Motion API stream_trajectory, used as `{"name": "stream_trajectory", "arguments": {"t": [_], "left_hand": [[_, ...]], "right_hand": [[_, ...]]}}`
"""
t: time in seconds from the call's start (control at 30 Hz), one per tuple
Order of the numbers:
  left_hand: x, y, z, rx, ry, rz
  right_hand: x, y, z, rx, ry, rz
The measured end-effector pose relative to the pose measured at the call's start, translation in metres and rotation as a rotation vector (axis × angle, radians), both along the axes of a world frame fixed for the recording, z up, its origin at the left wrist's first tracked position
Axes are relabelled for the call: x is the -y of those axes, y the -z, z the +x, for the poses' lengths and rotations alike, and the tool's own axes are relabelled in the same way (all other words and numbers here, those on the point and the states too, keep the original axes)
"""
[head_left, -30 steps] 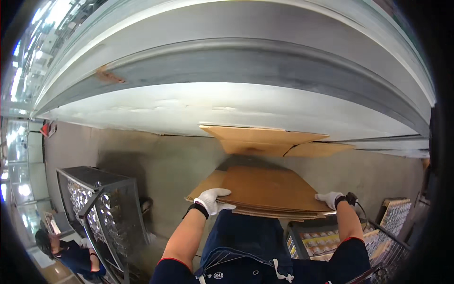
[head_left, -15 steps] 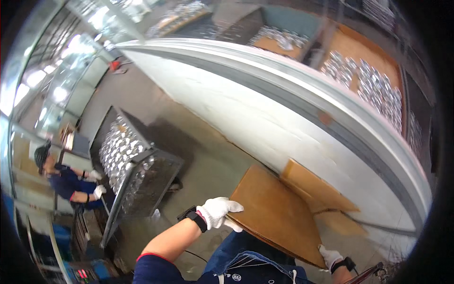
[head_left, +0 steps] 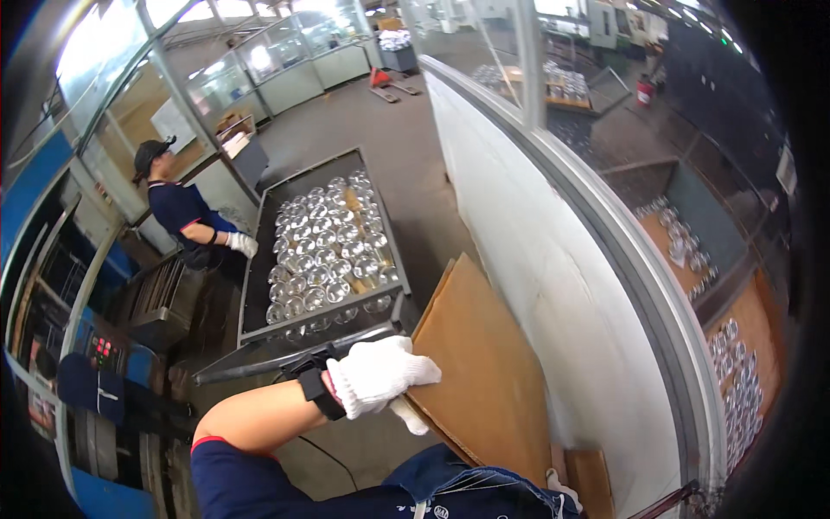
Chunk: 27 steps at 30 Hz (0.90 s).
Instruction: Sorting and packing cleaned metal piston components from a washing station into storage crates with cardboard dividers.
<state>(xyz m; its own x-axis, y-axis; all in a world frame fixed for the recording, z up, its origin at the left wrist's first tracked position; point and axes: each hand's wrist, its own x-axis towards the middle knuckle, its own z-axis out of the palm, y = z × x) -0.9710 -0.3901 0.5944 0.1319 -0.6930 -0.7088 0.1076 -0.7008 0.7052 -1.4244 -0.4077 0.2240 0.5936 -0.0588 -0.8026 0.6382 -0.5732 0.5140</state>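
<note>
A stack of brown cardboard sheets [head_left: 484, 363] is tilted in front of me, beside the low white wall. My left hand [head_left: 380, 381], in a white knitted glove, grips its left edge, thumb on top and fingers underneath. At the lower right corner of the sheets my right hand [head_left: 564, 491], also gloved, shows only in part; its fingers are mostly hidden. Just beyond my left hand stands a dark metal cart [head_left: 324, 313] filled with shiny round pieces [head_left: 324, 242], whose material I cannot make out for certain.
A co-worker [head_left: 186, 208] in a dark shirt and cap rests a gloved hand on the cart's left side. The white wall [head_left: 553, 285] with a metal rail runs along my right. Another cardboard piece [head_left: 590, 480] leans near its foot. A red pallet jack [head_left: 385, 85] stands far off.
My view has swung left and up toward the cart. The cardboard sheets are now more upright and closer to the cart, still in my left hand. My right hand has slipped mostly out of view.
</note>
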Motion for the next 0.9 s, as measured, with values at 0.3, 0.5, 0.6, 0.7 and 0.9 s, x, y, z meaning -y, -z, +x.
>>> {"name": "stream_trajectory", "arguments": {"t": [0.3,0.5,0.6,0.7,0.9], "left_hand": [[-0.018,-0.061,0.073,0.118,-0.36,-0.257],[-0.009,-0.05,0.135,0.281,-0.605,-0.298],[-0.021,-0.005,0.188,0.18,-0.799,-0.368],[-0.052,0.052,0.236,0.13,-0.93,-0.311],[-0.062,0.136,0.27,0.155,-1.142,-0.12]], "right_hand": [[0.164,-0.121,0.21,1.163,2.701,1.317],[0.278,-0.037,0.339,1.136,2.52,1.675],[0.317,-0.026,0.41,0.948,2.495,1.89],[0.333,-0.069,0.472,0.9,2.273,1.383],[0.352,-0.055,0.532,0.807,2.07,1.106]]}}
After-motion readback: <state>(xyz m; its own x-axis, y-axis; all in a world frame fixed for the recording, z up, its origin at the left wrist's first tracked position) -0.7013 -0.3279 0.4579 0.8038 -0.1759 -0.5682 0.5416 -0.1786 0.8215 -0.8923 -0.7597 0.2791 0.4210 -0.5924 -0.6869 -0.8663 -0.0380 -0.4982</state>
